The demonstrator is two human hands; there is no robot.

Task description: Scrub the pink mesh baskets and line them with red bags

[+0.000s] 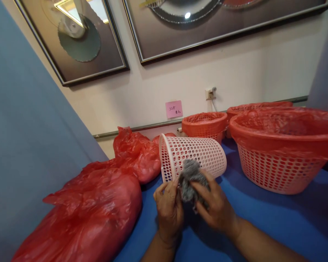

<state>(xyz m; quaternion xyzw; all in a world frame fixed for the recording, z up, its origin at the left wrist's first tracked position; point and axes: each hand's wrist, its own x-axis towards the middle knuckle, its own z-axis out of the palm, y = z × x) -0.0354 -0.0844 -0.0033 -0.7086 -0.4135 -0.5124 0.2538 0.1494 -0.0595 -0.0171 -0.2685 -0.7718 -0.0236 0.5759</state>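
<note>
**Grey cloth in hand, the work unfinished**

The grey cloth (187,180) is bunched up just above the tabletop, at the centre of my feed and in front of the tipped white basket. My right hand (218,207) has it, fingers bent around the fabric with slight gaps between them. My left hand (169,209) is nearly closed, thumb and fingertips drawn together at the cloth's left edge; whether they pinch the cloth or some small thing beside it, I can't tell from here.

I'd judge this handling to be midway: the cloth is gripped, but it isn't spread out or set down. How much is left, I can't say, because my fingers hide most of what they are working on.

Just behind, the white basket (205,156) lies on its side on the blue tabletop (276,214), mouth to the left, with no liner that I can see. To its left sit a large red bag (106,207) and, farther back, a smaller red bag (138,153). To the right, the big basket (278,169) stands upright with its red liner already folded over the rim; behind stand two more red-lined baskets (205,128).
</note>
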